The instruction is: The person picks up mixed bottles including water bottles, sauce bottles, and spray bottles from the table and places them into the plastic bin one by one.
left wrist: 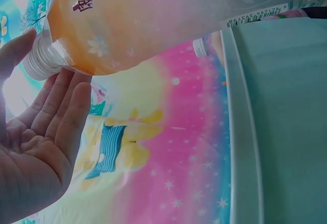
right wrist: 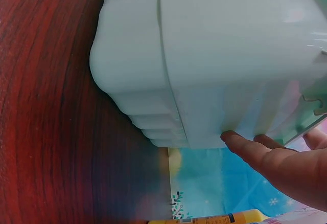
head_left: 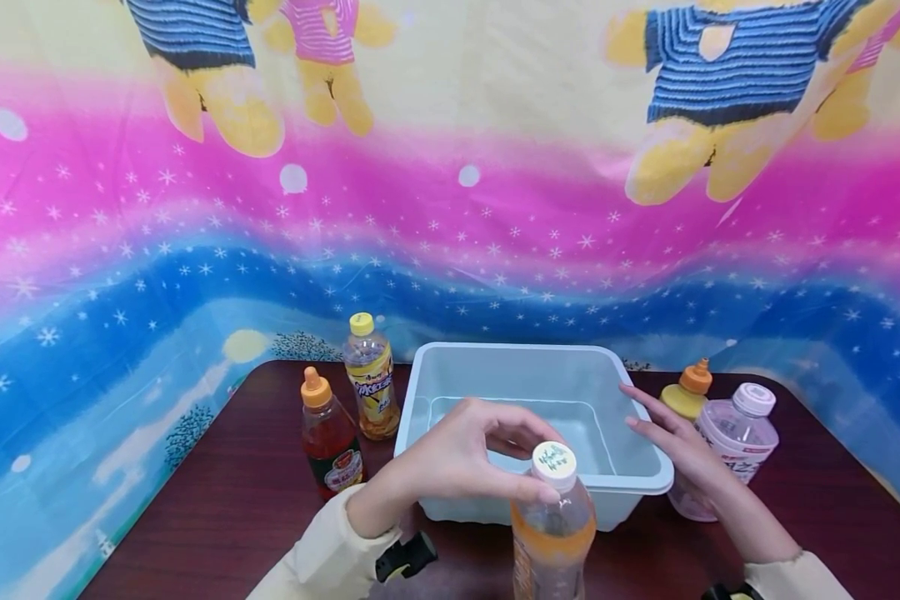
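Observation:
My left hand (head_left: 468, 458) pinches a clear bottle with orange print (head_left: 555, 542) by its white-capped neck, thumb in front and fingers behind. The bottle stands upright just before the light blue plastic basin (head_left: 525, 350); its base is out of the head view. In the left wrist view the left hand (left wrist: 46, 142) has its thumb and fingers on either side of the cap (left wrist: 41, 63). My right hand (head_left: 682, 454), fingers extended, lies at the basin's right side. In the right wrist view its fingertips (right wrist: 230, 137) appear to touch the outer wall (right wrist: 219, 60).
Left of the basin stand a red sauce bottle with an orange tip (head_left: 333, 450) and a yellow-capped drink bottle (head_left: 375, 383). Right of it are a yellow squeeze bottle (head_left: 686, 396) and a pink-labelled clear bottle (head_left: 738, 442). A printed curtain (head_left: 450, 208) hangs behind the dark wooden table (head_left: 195, 517).

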Demonstrator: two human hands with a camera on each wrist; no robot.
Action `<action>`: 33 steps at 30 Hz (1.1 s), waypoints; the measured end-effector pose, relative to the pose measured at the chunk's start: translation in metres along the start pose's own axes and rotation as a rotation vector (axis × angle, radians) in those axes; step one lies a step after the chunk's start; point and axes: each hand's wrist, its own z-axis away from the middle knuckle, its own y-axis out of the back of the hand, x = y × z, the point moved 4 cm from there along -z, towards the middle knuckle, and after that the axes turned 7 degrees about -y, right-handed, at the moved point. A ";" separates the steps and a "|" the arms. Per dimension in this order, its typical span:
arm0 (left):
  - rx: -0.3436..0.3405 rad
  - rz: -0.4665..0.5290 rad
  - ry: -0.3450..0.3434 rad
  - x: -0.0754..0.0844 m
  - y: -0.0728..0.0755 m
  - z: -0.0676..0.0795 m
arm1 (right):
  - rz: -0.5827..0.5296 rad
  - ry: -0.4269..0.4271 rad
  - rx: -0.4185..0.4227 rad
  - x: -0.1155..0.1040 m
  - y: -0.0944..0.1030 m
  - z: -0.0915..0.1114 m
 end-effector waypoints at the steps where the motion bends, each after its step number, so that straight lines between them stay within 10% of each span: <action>1: 0.003 -0.001 -0.001 0.001 0.001 0.000 | 0.000 0.001 -0.002 0.000 0.000 0.000; 33: 0.137 -0.027 -0.071 0.024 0.030 0.013 | 0.003 -0.021 0.011 0.000 -0.001 -0.001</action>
